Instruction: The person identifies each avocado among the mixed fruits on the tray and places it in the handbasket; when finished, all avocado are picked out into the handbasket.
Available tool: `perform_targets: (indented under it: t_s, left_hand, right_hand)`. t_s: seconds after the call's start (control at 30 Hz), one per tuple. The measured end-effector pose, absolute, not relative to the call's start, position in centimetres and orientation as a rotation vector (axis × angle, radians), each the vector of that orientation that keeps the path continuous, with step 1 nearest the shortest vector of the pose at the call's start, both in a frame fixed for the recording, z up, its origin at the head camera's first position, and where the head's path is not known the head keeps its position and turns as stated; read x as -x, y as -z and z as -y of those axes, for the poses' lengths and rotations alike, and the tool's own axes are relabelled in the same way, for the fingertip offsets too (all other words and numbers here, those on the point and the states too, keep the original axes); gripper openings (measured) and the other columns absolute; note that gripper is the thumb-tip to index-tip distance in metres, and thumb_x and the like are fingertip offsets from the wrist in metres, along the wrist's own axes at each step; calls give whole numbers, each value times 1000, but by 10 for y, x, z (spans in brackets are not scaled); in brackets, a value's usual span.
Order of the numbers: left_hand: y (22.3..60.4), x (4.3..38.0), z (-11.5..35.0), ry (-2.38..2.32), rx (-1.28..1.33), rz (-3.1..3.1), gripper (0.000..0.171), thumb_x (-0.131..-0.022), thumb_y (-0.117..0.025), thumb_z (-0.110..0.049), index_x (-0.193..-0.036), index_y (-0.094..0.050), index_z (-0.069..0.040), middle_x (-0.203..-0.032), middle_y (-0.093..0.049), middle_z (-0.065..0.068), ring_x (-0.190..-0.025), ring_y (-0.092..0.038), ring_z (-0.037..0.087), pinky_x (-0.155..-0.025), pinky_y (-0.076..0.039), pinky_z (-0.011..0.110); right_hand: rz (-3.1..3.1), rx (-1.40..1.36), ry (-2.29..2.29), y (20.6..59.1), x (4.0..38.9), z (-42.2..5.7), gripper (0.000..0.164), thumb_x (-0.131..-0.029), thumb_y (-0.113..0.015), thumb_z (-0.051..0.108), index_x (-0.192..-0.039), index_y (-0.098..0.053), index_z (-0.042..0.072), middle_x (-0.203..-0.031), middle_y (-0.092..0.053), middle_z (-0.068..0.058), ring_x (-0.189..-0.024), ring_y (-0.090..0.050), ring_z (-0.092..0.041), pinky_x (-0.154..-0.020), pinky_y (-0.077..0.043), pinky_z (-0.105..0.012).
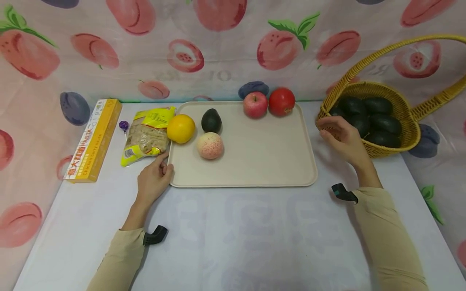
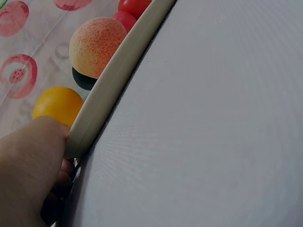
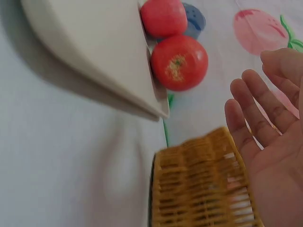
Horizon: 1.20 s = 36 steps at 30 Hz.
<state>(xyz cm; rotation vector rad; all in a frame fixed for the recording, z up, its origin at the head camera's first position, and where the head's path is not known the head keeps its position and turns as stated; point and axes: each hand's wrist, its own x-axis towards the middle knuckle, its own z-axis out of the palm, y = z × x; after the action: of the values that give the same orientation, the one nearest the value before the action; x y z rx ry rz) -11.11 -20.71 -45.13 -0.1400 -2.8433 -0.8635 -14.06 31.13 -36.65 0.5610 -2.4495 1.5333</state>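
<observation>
My left hand grips the left edge of the beige tray; the left wrist view shows the thumb at the rim and the fingers partly hidden below. On the tray's left side are an orange, a dark avocado and a speckled peach. An apple and a red pomegranate sit at its back edge. My right hand is beside the near left rim of the yellow wicker basket; its fingers are extended and slightly bent in the right wrist view, holding nothing.
Several dark avocados lie in the basket, whose tall handle arches above it. Left of the tray are a yellow noodle bag, a purple lollipop and a pasta box. A fruit-print cloth hangs behind.
</observation>
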Motion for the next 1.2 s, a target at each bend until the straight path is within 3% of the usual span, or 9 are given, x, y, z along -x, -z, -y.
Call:
perform_targets:
  t_s: [0.23, 0.47, 0.93, 1.2]
  left_hand:
    - [454, 111, 206, 865, 139, 2833, 37, -90, -56, -21, -123, -59, -5, -68, -51, 3, -54, -40, 16, -49, -28, 29]
    - [453, 108, 206, 865, 135, 2843, 38, -90, -56, -21, -123, -59, -5, -68, -51, 2, -54, -40, 15, -49, -28, 29]
    - [451, 110, 206, 868, 123, 2836, 37, -90, -56, -21, -123, -58, -5, -68, -51, 3, -55, -40, 15, -50, -28, 29]
    - [452, 111, 205, 864, 124, 2828, 35, -89, -56, -21, -121, -60, -6, -66, -51, 2, -53, -40, 15, -49, -29, 29]
  right_hand:
    - [2551, -560, -1496, 365, 147, -290, 33, -87, -60, -2, -120, -54, -6, -114, -57, -18, -104, -55, -18, -89, -43, -13]
    - [2587, -624, -1488, 367, 149, -267, 30, -89, -58, -2, -119, -56, -5, -110, -60, 7, -103, -58, -24, -88, -43, -13]
    - [2685, -744, -1568, 369, 170, -224, 30, -92, -54, 2, -122, -53, -6, -118, -58, -17, -108, -58, -32, -88, -44, -20]
    - [2740, -767, -1617, 367, 180, -198, 31, -93, -53, 4, -122, -52, -5, -120, -58, -17, -110, -57, -31, -92, -44, -37]
